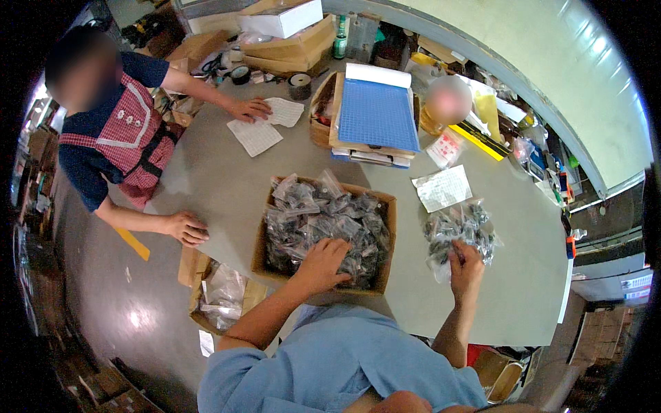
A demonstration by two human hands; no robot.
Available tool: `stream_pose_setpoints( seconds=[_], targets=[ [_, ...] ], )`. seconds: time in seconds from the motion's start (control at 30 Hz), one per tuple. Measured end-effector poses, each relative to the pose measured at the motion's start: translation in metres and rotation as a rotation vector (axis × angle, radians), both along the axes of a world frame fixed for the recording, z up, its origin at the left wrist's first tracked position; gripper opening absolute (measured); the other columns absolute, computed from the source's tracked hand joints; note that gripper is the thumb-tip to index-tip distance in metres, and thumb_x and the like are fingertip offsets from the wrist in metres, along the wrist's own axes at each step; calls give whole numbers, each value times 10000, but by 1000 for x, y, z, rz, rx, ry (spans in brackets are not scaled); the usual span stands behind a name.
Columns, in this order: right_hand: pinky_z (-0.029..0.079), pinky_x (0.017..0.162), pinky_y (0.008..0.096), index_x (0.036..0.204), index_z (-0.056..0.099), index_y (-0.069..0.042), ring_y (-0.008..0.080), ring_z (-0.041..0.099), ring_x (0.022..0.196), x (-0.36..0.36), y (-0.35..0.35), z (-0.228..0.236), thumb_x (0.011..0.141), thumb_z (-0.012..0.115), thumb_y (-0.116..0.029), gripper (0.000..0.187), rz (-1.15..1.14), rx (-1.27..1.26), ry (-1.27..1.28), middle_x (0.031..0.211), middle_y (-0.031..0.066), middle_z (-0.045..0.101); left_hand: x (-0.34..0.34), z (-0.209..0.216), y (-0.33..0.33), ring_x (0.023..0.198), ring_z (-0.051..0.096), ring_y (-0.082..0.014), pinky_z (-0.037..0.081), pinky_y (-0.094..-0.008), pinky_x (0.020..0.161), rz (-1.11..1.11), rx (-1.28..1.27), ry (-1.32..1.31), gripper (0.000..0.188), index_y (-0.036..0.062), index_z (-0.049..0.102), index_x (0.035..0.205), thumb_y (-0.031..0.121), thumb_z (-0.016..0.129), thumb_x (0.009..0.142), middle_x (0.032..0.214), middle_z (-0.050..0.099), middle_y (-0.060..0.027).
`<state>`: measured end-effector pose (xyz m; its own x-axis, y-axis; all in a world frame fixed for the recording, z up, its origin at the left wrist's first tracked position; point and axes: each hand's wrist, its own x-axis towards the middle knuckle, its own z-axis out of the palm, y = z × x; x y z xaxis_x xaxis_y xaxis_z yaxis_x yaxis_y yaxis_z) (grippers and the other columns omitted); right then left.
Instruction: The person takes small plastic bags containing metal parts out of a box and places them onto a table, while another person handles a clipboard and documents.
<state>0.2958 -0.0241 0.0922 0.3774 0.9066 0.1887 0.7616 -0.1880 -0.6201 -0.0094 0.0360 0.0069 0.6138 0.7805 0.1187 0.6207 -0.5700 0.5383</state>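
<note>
A cardboard box (391, 241) in front of me is heaped with small clear zip bags (303, 227) holding dark parts too small to name. My left hand (323, 265) rests on the bags at the box's near side, its thumb apart from its stretched fingers. To the right, a loose pile of similar bags (465, 227) lies on the grey table (509, 289). At that pile's near edge, my right hand (467, 268) is closed, its fingertips pinching a plastic bag. Just beyond the pile lies a handwritten paper sheet (442, 188).
Across the left corner a person in a checked apron (131, 131) has one hand (249, 109) on papers (255, 136), the other on the table edge. Blue clipboard-like boards (379, 113) stand at the back. An open carton with plastic bags (224, 296) sits below the table's left edge.
</note>
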Motion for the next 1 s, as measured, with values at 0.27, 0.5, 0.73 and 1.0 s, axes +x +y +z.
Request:
stream_pose_setpoints(
  seconds=[0.27,0.5,0.73,1.0],
  targets=[
    [431,928,413,1153,556,-98,356,506,1078,-83,27,-64,724,665,-55,445,691,-214,125,1226,158,504,-15,-10,-10,1092,498,-242,391,-402,924,-118,12,-23,203,78,608,930,157,654,749,1086,594,-57],
    [373,963,509,1081,512,-105,448,388,1135,-116,34,-91,598,700,-105,518,778,-343,-138,1301,183,364,-35,-13,-24,765,608,-313,475,-378,702,245,-257,-432,173,48,589,972,133,615,824,875,622,-147],
    [453,841,365,1029,518,-57,211,528,1003,-90,14,-55,661,751,-103,438,579,-280,821,1068,97,540,-5,29,-15,843,594,-300,479,-362,768,290,-30,-570,150,35,568,956,150,595,863,890,586,-147],
    [509,634,357,988,633,-32,239,622,668,-2,-8,-50,694,761,-141,339,275,-61,782,726,67,647,34,23,-7,1159,456,-338,367,-440,990,52,-159,-384,326,48,554,1119,256,584,870,1199,501,-168]
  ],
)
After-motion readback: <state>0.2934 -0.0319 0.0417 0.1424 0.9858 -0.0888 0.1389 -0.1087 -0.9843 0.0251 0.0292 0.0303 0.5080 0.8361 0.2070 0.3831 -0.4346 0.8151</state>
